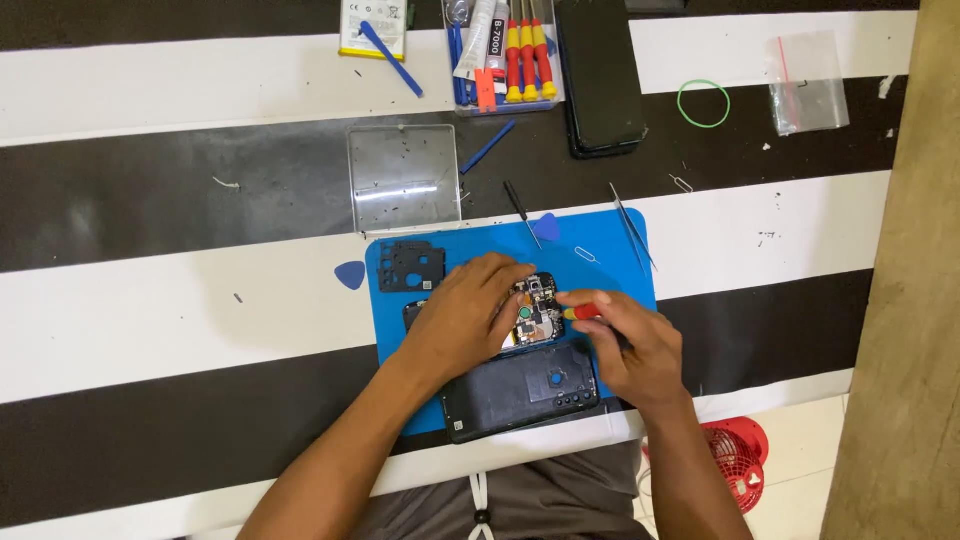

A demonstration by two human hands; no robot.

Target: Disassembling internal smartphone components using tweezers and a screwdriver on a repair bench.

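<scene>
An opened phone [535,312] lies on a blue work mat [620,265], its circuit board showing. My left hand [465,315] rests flat on the phone and holds it down. My right hand [630,345] grips a small red and yellow screwdriver [580,312], whose tip points at the board. The phone's black back cover [520,390] lies on the mat's near edge, just below both hands. A black inner frame piece [410,266] sits on the mat's far left corner.
Tweezers [632,235], a blue pick [546,227] and a second blue pick [350,275] lie around the mat. A clear lid [403,177], a tray of screwdrivers [515,55], a black phone [598,75], a green band [703,103] and a plastic bag [808,82] lie further back. A red fan [738,460] sits near right.
</scene>
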